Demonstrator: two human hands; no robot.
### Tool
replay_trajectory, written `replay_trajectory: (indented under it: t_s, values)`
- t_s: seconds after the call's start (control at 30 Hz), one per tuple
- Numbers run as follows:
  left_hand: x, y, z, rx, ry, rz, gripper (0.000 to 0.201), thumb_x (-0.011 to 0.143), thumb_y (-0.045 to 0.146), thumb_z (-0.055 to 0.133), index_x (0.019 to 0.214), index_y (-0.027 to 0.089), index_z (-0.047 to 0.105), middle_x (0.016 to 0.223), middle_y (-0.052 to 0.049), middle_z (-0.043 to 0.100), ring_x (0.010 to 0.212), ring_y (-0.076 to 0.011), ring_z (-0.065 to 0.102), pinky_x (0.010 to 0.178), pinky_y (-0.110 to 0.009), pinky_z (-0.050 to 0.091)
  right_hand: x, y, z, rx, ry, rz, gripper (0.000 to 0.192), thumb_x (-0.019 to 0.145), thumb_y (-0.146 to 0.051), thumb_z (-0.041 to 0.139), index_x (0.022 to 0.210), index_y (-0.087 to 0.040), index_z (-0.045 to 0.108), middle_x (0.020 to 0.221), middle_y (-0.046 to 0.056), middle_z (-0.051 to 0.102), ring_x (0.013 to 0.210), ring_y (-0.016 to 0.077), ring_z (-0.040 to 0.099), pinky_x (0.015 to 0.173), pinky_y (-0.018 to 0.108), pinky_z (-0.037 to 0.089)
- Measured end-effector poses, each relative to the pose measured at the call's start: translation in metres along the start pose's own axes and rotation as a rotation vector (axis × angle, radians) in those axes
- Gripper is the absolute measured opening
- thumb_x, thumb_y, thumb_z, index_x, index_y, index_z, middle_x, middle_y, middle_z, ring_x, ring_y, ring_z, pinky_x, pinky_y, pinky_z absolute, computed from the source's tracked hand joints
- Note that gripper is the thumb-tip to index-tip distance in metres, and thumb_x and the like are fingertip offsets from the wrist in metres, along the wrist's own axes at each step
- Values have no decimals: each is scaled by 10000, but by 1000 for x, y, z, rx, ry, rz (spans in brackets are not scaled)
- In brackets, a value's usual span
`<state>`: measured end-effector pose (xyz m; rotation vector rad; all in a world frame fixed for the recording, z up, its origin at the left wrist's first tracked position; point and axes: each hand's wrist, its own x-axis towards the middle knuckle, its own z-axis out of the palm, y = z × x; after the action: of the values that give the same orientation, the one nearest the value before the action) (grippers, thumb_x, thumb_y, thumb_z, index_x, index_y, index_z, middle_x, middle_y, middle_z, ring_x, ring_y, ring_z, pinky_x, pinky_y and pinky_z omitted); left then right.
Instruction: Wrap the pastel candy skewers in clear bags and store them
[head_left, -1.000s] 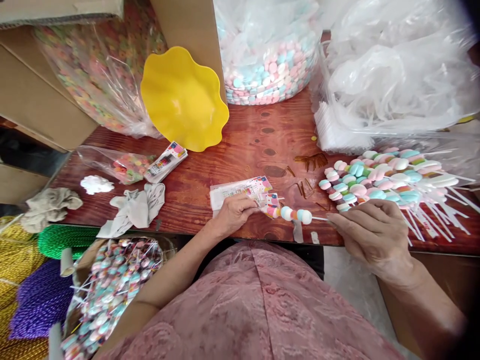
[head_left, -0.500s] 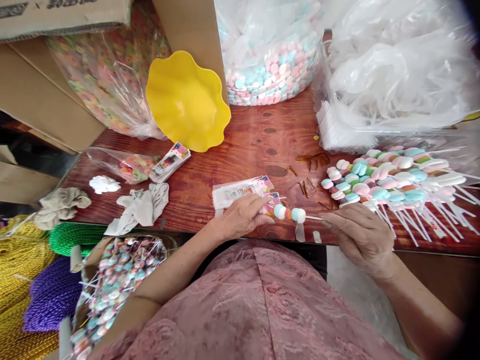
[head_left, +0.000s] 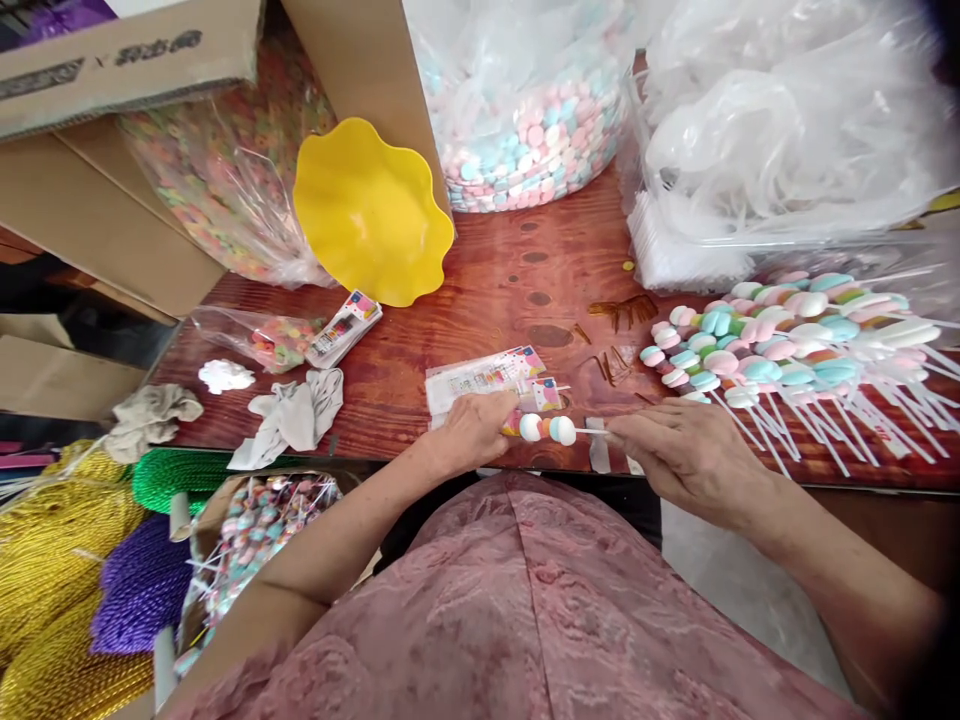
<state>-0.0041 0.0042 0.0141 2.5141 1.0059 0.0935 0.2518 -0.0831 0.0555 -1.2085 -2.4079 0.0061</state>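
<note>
Evidently both hands are at work on one candy skewer [head_left: 561,430], held level just above the near edge of the bench [head_left: 510,265]. The left hand [head_left: 478,432] is closed around the far-left end of the candy, while the right hand [head_left: 675,455] pinches the bare white stick [head_left: 591,432] between thumb and fingers. Rounded white and pale blue marshmallow pieces show between the two. The left hand hides the skewer's other end, so it is hard to tell whether any of it sits inside a wrapper. Just beyond the left hand lie printed clear sleeves [head_left: 480,382]; a pile of skewers [head_left: 795,345] rests beyond and to the right of the right hand, sticks pointing rightward. Thin brown strips [head_left: 624,311] are scattered ahead of the right hand. Farther off, beyond both hands, stands a bag of marshmallows [head_left: 536,150], with a yellow scalloped bowl [head_left: 375,215] to its left. A crumpled grey cloth [head_left: 296,415] lies left of the left hand.
</note>
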Motion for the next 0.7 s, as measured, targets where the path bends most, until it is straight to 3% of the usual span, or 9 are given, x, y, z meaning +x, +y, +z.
replay_trajectory:
  t_s: [0.1, 0.2, 0.33, 0.43, 0.6, 0.7]
  values:
    - [-1, 10, -4, -203, -145, 3, 296, 795, 433, 724, 867, 182, 585, 800, -8, 640, 732, -171, 592, 630, -263, 393, 7, -2, -3, -137, 29, -125, 227, 849, -59, 426, 840, -193, 609, 709, 10, 677, 635, 132, 587, 626, 279, 358]
    - [-2, 14, -8, -315, -210, -13, 384, 747, 502, 764, 850, 183, 578, 778, 9, 618, 722, -164, 581, 619, -254, 379, 10, -4, -3, -203, -29, -165, 227, 810, -44, 430, 836, -186, 606, 703, 14, 673, 622, 138, 574, 642, 293, 348]
    - [-2, 12, -12, -281, -163, -51, 367, 760, 413, 771, 964, 181, 575, 894, -17, 634, 815, -195, 604, 697, -285, 425, 7, 0, -1, -192, -183, 17, 194, 797, -61, 429, 729, -188, 560, 600, 12, 627, 532, 131, 536, 558, 294, 259]
    - [-3, 12, -9, -220, -164, -25, 354, 792, 317, 743, 1060, 177, 558, 960, -48, 635, 892, -233, 619, 752, -322, 451, 4, 6, 2, -123, -230, 131, 222, 889, -152, 403, 720, -191, 542, 525, -1, 568, 461, 118, 476, 522, 297, 188]
    - [-4, 14, -3, -262, -196, 14, 426, 802, 302, 737, 1139, 181, 505, 1019, -66, 643, 947, -255, 633, 782, -347, 469, 6, 5, 5, 1, -191, 179, 350, 990, -272, 346, 722, -182, 551, 531, -1, 560, 464, 110, 478, 523, 288, 191]
    - [-4, 13, -4, -300, -219, 26, 451, 790, 303, 744, 1142, 184, 488, 1039, -67, 651, 928, -248, 642, 765, -342, 477, 9, 2, 4, 20, -319, 143, 265, 911, -176, 389, 727, -179, 580, 591, 14, 610, 500, 110, 492, 530, 283, 186]
